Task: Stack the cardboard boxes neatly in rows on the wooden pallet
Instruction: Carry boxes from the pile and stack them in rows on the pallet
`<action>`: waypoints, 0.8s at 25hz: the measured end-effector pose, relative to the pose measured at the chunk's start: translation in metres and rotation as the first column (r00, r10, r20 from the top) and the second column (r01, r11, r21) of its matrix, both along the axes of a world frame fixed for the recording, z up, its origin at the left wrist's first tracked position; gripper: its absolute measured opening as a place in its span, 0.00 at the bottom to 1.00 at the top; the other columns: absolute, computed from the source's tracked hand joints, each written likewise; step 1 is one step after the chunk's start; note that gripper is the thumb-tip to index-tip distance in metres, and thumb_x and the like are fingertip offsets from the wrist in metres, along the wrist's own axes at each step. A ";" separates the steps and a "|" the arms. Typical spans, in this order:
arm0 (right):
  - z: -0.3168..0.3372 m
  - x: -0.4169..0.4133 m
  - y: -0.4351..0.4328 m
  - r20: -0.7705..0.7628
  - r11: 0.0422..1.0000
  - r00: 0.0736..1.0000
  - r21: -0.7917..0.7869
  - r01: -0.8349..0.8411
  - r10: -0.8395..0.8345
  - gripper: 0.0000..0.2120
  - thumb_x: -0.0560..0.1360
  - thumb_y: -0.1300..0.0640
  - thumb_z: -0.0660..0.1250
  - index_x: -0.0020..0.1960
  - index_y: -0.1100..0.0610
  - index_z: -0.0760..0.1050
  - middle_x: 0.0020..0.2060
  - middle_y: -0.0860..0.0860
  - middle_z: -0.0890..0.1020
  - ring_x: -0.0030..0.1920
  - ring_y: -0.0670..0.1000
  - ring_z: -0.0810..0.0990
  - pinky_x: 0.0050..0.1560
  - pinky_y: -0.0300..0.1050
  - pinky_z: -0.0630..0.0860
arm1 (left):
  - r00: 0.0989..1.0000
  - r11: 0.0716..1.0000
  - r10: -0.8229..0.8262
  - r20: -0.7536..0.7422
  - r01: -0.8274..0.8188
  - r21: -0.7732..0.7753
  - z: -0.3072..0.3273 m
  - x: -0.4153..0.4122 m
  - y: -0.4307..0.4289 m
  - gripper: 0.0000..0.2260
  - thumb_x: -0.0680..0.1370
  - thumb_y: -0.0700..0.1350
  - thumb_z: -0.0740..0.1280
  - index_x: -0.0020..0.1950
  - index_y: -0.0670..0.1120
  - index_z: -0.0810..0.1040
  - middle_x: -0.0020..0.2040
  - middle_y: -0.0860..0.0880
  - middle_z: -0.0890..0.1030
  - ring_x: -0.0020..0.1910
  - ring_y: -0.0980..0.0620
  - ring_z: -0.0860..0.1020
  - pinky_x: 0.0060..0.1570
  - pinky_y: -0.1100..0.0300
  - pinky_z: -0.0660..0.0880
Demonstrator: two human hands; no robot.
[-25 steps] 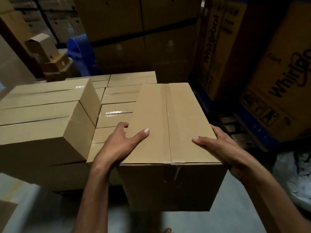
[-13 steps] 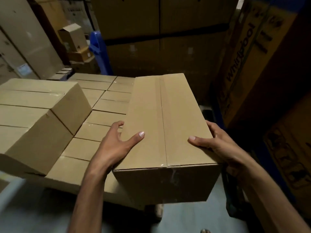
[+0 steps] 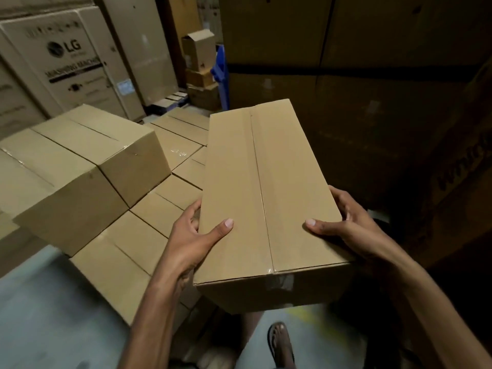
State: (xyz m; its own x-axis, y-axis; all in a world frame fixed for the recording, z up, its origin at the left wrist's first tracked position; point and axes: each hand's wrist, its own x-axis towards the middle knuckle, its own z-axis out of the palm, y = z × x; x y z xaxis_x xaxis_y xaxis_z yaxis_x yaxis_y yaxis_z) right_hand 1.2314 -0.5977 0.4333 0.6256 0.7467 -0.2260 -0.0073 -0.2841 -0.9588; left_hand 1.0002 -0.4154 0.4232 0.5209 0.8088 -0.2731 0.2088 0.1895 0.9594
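I carry a long, taped cardboard box (image 3: 269, 198) in front of me, above the floor. My left hand (image 3: 194, 241) grips its left side with the thumb lying on top. My right hand (image 3: 346, 225) grips the right side in the same way. To the left lies a low layer of matching boxes (image 3: 149, 222) set in rows. A taller row of boxes (image 3: 80, 166) sits on that layer at the far left. The pallet under them is hidden.
Large appliance cartons (image 3: 64, 65) stand at the back left, and dark tall cartons (image 3: 372, 75) wall in the back and right. Small open boxes (image 3: 198, 49) and a blue object (image 3: 221, 73) stand behind the stack. My sandalled foot (image 3: 281, 342) is on the grey floor.
The view has swung to the left and closer to the stack, bringing the appliance cartons into sight. The carried box stays in both hands with the same hold.
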 end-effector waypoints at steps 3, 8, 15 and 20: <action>-0.015 0.055 0.053 0.000 0.997 0.997 -0.009 -0.074 0.074 0.44 0.69 0.58 0.79 0.79 0.46 0.61 0.59 0.38 0.75 0.57 0.40 0.75 0.47 0.35 0.70 | 0.997 0.998 0.068 0.029 -0.068 0.005 -0.013 0.041 0.035 0.24 0.70 0.44 0.80 0.58 0.62 0.74 0.57 0.51 0.86 0.55 0.51 0.85 0.57 0.49 0.82; -0.013 0.137 0.141 -0.023 0.982 0.982 -0.019 -0.190 0.190 0.44 0.68 0.57 0.81 0.78 0.46 0.62 0.59 0.38 0.75 0.56 0.40 0.77 0.44 0.31 0.73 | 0.984 0.985 0.175 0.037 -0.174 -0.005 -0.014 0.107 0.098 0.27 0.70 0.43 0.80 0.62 0.60 0.73 0.57 0.51 0.86 0.55 0.52 0.85 0.60 0.48 0.80; -0.013 0.204 0.252 -0.036 0.936 0.935 0.016 -0.353 0.353 0.46 0.63 0.51 0.82 0.77 0.43 0.65 0.67 0.42 0.76 0.65 0.44 0.76 0.56 0.39 0.73 | 0.952 0.952 0.305 0.020 -0.305 0.021 -0.004 0.156 0.173 0.25 0.71 0.42 0.80 0.62 0.60 0.75 0.61 0.51 0.85 0.60 0.53 0.83 0.66 0.46 0.76; -0.023 0.248 0.333 -0.055 0.891 0.890 0.017 -0.453 0.454 0.42 0.67 0.53 0.81 0.76 0.43 0.65 0.65 0.40 0.76 0.60 0.38 0.77 0.52 0.34 0.73 | 0.912 0.911 0.411 -0.008 -0.411 0.037 -0.007 0.195 0.219 0.20 0.75 0.40 0.77 0.58 0.58 0.73 0.59 0.52 0.85 0.58 0.54 0.83 0.62 0.53 0.79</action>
State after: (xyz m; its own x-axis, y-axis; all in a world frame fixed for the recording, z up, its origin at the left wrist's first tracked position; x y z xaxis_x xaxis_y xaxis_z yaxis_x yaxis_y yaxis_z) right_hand 1.4792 -0.2644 0.4102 0.2050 0.9469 -0.2476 0.0677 -0.2661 -0.9616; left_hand 1.1953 -0.1959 0.4158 0.1364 0.9593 -0.2471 0.1346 0.2292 0.9640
